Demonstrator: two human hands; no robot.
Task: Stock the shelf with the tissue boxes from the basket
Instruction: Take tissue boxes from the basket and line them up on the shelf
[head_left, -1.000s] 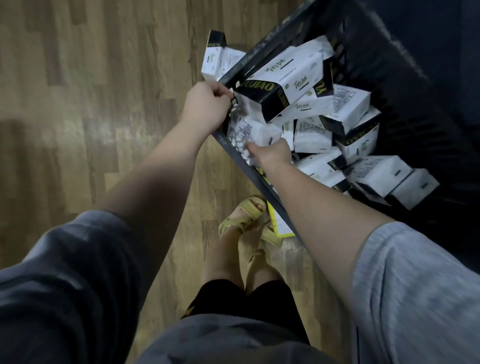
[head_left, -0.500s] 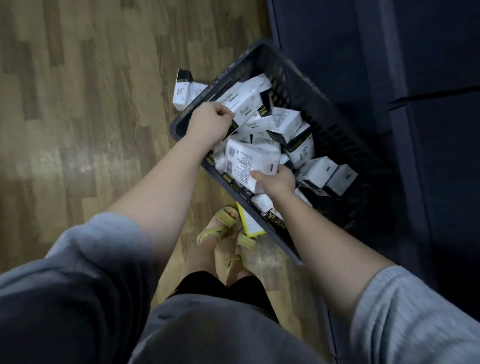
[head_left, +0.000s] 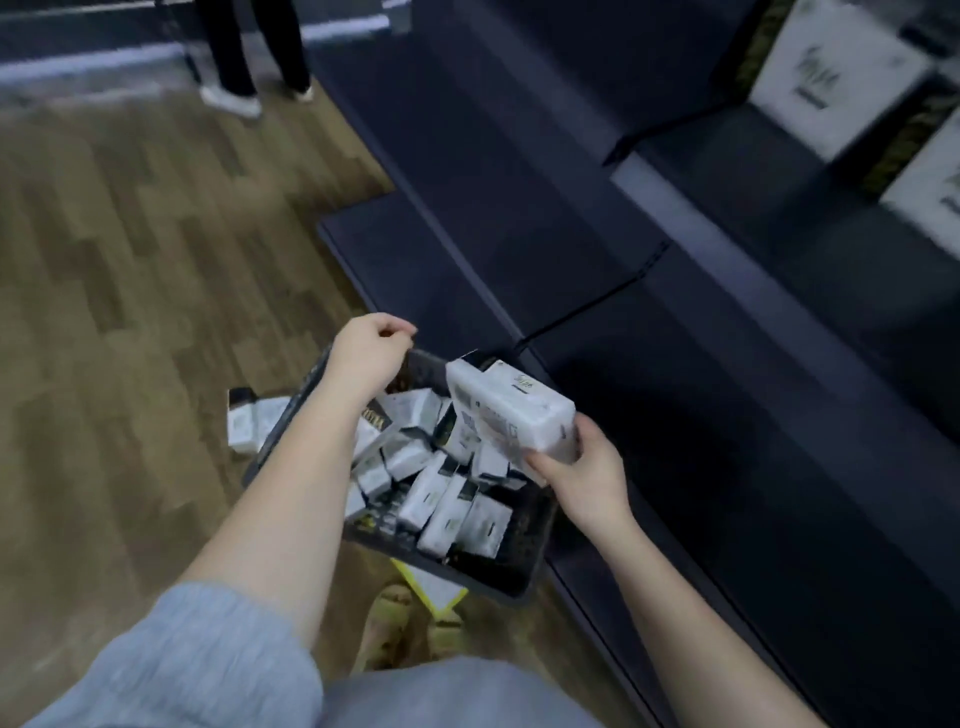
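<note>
Dark shelving (head_left: 675, 322) is filling the right side, its tiers sitting bare beside the wooden floor (head_left: 130, 312). Down by the feet, the black basket (head_left: 498, 577) is sitting heaped with tissue boxes (head_left: 441, 504). Right hand (head_left: 587, 478) is gripping one white tissue box (head_left: 511, 415), holding it tilted above the basket. Left hand (head_left: 369, 358) is hovering over the basket's far rim, fingers curled, grasping nothing.
</note>
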